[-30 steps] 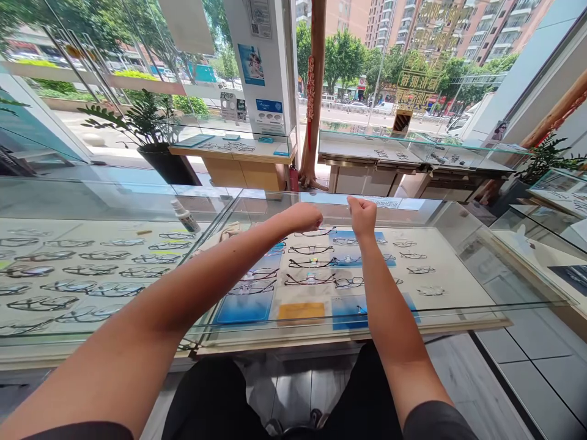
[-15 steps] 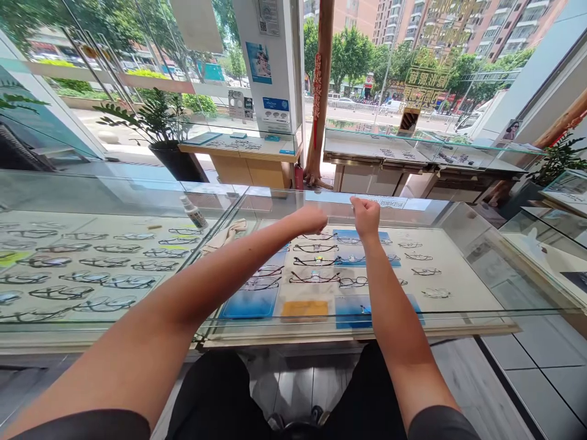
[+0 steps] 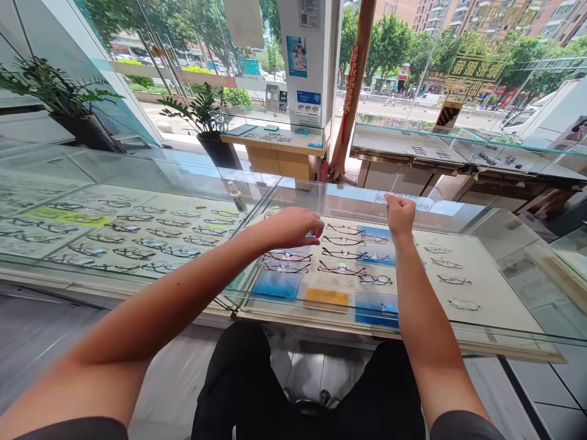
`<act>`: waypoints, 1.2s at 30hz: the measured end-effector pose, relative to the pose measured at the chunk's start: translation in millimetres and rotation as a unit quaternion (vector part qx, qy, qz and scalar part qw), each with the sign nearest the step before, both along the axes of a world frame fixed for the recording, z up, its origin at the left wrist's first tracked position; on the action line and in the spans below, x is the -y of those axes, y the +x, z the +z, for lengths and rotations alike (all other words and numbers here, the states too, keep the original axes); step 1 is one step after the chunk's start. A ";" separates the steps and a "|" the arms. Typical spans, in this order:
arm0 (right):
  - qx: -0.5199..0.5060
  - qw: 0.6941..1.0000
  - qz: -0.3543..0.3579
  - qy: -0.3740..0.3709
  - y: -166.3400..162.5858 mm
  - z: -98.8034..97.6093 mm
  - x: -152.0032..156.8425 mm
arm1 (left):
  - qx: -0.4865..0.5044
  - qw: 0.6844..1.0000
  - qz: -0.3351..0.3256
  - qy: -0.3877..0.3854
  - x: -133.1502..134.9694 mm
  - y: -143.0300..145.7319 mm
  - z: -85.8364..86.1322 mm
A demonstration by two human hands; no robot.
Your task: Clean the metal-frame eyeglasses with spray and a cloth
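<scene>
Glass case (image 3: 495, 287) below, left forearm (image 3: 197, 290) partly hiding some eyeglasses (image 3: 288, 258), right hand (image 3: 401, 215) clenched, left hand (image 3: 298, 226) half-curled, can't tell if it's gripping anything

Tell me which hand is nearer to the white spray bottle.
Left. The left hand is to the right of the white spray bottle, apart from it; the right hand is much farther right, beyond the left hand.
</scene>
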State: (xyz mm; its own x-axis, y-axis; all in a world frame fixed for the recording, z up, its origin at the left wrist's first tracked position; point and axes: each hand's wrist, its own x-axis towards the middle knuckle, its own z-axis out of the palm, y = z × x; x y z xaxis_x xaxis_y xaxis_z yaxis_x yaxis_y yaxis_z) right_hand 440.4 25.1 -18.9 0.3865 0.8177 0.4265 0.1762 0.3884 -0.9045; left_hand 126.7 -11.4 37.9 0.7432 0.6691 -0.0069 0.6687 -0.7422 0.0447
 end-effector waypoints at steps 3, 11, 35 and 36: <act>0.002 1.000 0.011 0.002 -4.8 -0.1 2.7 | -0.009 1.000 0.006 -0.027 27.4 -46.4 -18.0; 0.030 0.999 0.001 -0.014 -7.3 -3.1 5.3 | 0.000 0.999 0.030 -0.038 43.0 -75.3 -43.9; 0.062 0.998 0.002 -0.018 -10.4 -0.1 6.4 | 0.225 0.965 0.002 -0.134 3.5 -76.0 -12.4; 0.057 0.998 0.012 -0.016 -13.1 0.6 7.1 | 0.277 0.948 0.008 -0.160 2.5 -72.4 -5.4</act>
